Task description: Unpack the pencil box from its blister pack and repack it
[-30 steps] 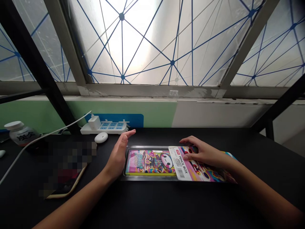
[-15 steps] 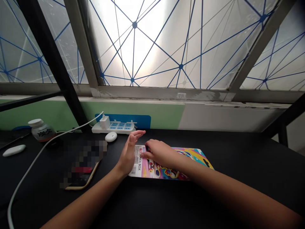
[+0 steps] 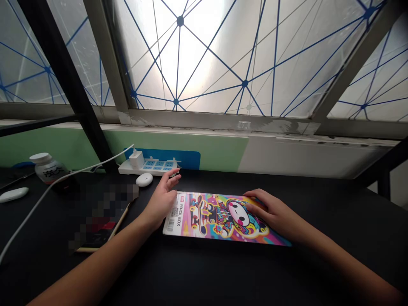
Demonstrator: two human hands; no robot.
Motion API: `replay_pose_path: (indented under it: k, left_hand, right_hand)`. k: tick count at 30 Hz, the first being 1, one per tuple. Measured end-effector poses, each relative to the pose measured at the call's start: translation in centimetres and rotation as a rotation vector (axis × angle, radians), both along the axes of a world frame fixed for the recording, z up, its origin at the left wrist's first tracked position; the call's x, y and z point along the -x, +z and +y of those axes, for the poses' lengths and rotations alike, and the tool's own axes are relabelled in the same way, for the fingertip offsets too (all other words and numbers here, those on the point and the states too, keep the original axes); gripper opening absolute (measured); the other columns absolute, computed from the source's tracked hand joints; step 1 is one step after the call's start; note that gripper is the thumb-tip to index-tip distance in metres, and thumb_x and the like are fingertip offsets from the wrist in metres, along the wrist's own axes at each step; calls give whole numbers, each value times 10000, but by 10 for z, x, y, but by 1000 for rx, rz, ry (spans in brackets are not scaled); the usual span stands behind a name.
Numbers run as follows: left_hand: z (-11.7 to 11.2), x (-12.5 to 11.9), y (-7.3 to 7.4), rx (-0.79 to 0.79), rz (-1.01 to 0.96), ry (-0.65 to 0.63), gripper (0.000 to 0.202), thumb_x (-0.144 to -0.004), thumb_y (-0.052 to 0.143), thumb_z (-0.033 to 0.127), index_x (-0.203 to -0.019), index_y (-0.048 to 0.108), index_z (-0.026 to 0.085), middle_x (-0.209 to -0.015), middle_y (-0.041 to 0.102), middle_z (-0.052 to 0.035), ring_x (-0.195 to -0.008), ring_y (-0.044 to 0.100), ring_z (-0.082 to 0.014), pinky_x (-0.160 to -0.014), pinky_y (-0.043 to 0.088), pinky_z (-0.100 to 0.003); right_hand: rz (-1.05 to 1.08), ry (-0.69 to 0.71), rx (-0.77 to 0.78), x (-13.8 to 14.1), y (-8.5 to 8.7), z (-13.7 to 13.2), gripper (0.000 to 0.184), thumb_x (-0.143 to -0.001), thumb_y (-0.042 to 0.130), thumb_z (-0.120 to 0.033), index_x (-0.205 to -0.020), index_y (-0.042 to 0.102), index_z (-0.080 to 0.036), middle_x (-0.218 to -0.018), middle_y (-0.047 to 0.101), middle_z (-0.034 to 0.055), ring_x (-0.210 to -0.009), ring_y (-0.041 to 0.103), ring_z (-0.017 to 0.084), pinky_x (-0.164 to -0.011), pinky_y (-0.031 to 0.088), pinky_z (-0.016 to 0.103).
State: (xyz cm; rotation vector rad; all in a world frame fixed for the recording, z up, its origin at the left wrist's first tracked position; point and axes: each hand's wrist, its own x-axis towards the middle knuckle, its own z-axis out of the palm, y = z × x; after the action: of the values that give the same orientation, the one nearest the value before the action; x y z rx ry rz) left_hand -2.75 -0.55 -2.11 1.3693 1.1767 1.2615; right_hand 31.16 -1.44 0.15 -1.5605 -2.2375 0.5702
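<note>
A flat, brightly printed pencil box (image 3: 210,216) lies across the black table with a cartoon figure on a skateboard on its face. Its white end strip reads "PENCIL BOX" and carries a barcode. At that left end is my left hand (image 3: 162,203), its fingers stretched out and apart, its thumb side by the box's upper left corner. Over the right end rests my right hand (image 3: 270,212), thumb and fingers spread on the printed face near the far edge. Part of the box's right corner is hidden under it.
Left of my arm lies a phone (image 3: 119,221), partly blurred out. Behind it are a white earbud case (image 3: 144,179) and a power strip (image 3: 159,168) with a plugged-in charger (image 3: 136,160). A white cable (image 3: 75,172) runs left past a bottle (image 3: 49,170).
My right hand has moved from the box's left end to its right end, uncovering the printed figure. My left hand's fingers have spread a little. The view has shifted slightly.
</note>
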Motion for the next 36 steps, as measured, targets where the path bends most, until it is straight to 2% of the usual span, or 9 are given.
replay_pose_path:
  k: [3,7,17,22,24,26,28,31,36]
  left_hand:
    - [2,-2,-1,57,-112,-41,666,-759,517,91,-1384,462,313,-1419,562,-103,-1314,540,-285,-893,555,-393]
    - [0,-7,3,133,-170,0,551,-796,572,154,-1331,498,269,-1370,591,-125,-1194,634,-308,-730,595,-343]
    - [5,-8,-4,221,-123,121,350,-843,551,141,-1186,575,210,-1337,630,-132,-1239,612,-270,-785,588,-317]
    - [-3,-13,3,243,-160,39,324,-926,552,426,-1180,594,230,-1291,679,-108,-929,743,-263,-713,605,-377]
    - [-9,-16,9,166,-129,15,430,-953,484,557,-1217,584,233,-1287,681,-101,-924,740,-270,-758,598,-404]
    - [-15,-18,16,1,-44,15,482,-973,427,599,-1248,577,232,-1305,669,-94,-1042,703,-283,-854,570,-414]
    - [-20,-17,22,-197,61,24,465,-1006,375,568,-1228,610,235,-1316,660,-76,-1180,632,-280,-982,502,-415]
    - [-25,-13,29,-412,173,18,463,-1044,319,475,-1041,710,227,-1262,690,-47,-1267,564,-259,-1114,377,-400]
    - [-26,-7,31,-416,244,-25,420,-1028,387,407,-901,730,201,-1070,759,-56,-1064,675,-259,-964,488,-379]
  right_hand:
    - [62,-46,39,-21,-7,-2,454,-945,476,-595,-1191,610,-238,-1198,660,106,-1074,618,298,-922,499,438]
    - [66,0,32,-14,-7,-2,415,-936,507,-571,-1159,616,-239,-1134,668,103,-994,632,288,-843,523,417]
    - [54,-24,-35,-9,-5,-5,400,-911,548,-584,-1060,623,-221,-974,666,71,-778,604,221,-689,493,354]
    - [81,-46,-145,-13,-4,-5,346,-901,576,-551,-1045,608,-238,-988,669,74,-810,621,231,-702,504,351]
    - [99,-63,-225,-14,1,-9,331,-886,594,-557,-1009,597,-249,-934,658,67,-756,607,225,-663,497,348]
    - [113,-70,-325,-13,7,-16,322,-867,611,-573,-942,585,-261,-871,636,59,-690,580,219,-617,482,352]
    - [116,-79,-421,-11,12,-24,314,-859,614,-581,-877,568,-271,-839,619,59,-666,573,223,-600,475,361]
    - [78,-82,-509,-6,14,-33,283,-879,596,-551,-809,539,-282,-860,623,65,-704,602,232,-639,490,365]
    - [-36,-14,-509,-4,5,-32,189,-876,615,-395,-815,486,-271,-991,604,61,-716,622,189,-595,483,306]
